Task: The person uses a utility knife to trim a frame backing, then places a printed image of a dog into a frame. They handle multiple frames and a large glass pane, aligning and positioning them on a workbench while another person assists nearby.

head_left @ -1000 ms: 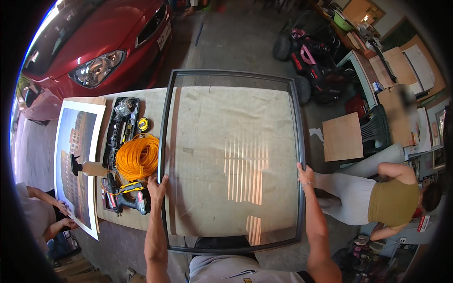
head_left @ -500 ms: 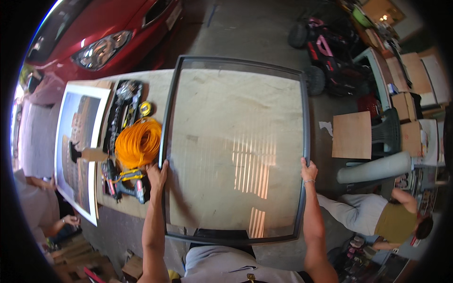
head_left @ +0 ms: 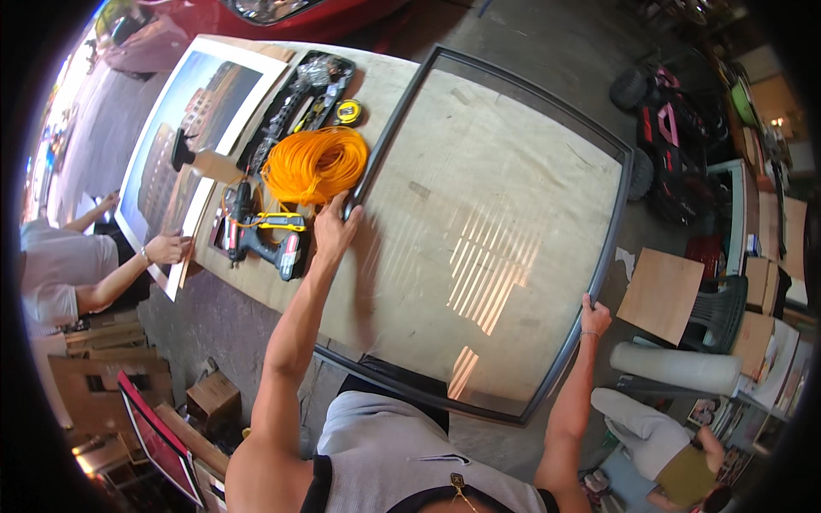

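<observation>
A large rectangular picture frame (head_left: 534,97) with dark grey bars and a clear pane lies tilted over the table in front of me. My left hand (head_left: 335,229) is closed on its left bar, thumb on the pane side. My right hand (head_left: 596,316) grips the right bar lower down. Striped light reflects off the pane. Just beyond my left hand are a coil of orange cord (head_left: 316,162), a yellow-and-black cutter (head_left: 280,221) and a cordless drill (head_left: 291,255). A yellow tape measure (head_left: 348,112) sits behind the coil.
Left of the tools are a spray bottle (head_left: 214,166), a black tool tray (head_left: 256,147) and a white-bordered print (head_left: 244,115), which another person's hand (head_left: 168,249) touches. A wooden board (head_left: 660,295) on a chair and a bending person (head_left: 646,432) are at right.
The frame has turned clockwise in view, both hands still on its sides. The table and its things appear shifted up and rightward. The other person's hand has moved onto the print's edge.
</observation>
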The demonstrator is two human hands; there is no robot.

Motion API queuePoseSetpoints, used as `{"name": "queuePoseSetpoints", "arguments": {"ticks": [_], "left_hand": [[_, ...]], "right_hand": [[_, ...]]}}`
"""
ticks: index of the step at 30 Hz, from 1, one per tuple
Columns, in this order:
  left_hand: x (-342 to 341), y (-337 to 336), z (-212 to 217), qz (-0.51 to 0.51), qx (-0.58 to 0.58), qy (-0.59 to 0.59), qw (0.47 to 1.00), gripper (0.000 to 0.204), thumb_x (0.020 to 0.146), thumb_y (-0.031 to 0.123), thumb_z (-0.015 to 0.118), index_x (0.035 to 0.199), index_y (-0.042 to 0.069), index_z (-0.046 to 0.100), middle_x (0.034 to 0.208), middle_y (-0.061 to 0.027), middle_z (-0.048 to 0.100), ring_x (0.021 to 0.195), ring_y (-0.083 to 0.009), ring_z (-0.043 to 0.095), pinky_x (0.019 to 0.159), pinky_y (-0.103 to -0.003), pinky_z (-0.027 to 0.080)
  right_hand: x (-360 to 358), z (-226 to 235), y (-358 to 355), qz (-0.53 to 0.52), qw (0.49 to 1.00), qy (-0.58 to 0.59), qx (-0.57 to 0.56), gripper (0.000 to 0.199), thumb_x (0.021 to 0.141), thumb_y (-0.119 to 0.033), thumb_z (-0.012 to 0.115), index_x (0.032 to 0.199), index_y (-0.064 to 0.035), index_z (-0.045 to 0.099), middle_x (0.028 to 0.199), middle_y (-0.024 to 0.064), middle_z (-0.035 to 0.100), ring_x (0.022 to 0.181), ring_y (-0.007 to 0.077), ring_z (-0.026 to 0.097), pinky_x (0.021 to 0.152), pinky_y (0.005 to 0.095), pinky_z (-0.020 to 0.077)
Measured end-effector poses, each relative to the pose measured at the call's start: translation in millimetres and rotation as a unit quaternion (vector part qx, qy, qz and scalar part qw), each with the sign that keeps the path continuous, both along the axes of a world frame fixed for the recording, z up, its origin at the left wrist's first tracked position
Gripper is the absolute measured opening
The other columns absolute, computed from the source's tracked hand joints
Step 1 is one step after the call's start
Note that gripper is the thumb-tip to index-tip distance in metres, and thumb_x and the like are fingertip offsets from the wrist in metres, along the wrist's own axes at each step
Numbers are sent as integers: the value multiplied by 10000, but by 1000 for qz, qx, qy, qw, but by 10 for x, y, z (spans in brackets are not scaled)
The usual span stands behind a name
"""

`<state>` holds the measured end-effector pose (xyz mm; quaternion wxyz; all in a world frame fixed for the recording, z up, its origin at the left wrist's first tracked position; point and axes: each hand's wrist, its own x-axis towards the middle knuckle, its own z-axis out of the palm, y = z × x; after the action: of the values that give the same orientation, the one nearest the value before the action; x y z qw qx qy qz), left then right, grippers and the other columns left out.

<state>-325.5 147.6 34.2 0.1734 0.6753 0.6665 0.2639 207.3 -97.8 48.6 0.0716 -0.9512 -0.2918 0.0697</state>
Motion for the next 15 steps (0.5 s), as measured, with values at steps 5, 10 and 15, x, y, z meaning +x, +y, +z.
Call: {"name": "queuePoseSetpoints", "arguments": {"ticks": [5, 10, 15], "left_hand": [[-77, 131, 249, 71, 5, -159, 985, 444, 754, 110, 721, 1172, 72, 579, 940, -157, 663, 873, -224, 663, 711, -344, 523], [-371, 374, 565, 42, 54, -21, 997, 655, 702, -5, 666, 1304, 171, 474, 1239, -157, 506, 906, -282, 608, 724, -379, 534], [-487, 662, 640, -85, 53, 335, 937, 610, 779, 104, 583, 1355, 277, 478, 1471, -128, 276, 1176, -386, 424, 857, -503, 464]], "right_hand": [[-9, 6, 24, 22, 1000, -11, 2, 508, 764, -506, 682, 675, -7, 646, 658, 219, 616, 670, 417, 615, 627, 488, 469], [-21, 4, 36, 35, 998, -44, -12, 526, 765, -516, 675, 651, -5, 626, 650, 218, 611, 657, 419, 609, 620, 491, 464], [-21, -7, 56, 31, 997, -51, -44, 530, 771, -521, 662, 646, -8, 626, 660, 221, 613, 667, 425, 608, 615, 494, 462]]}}
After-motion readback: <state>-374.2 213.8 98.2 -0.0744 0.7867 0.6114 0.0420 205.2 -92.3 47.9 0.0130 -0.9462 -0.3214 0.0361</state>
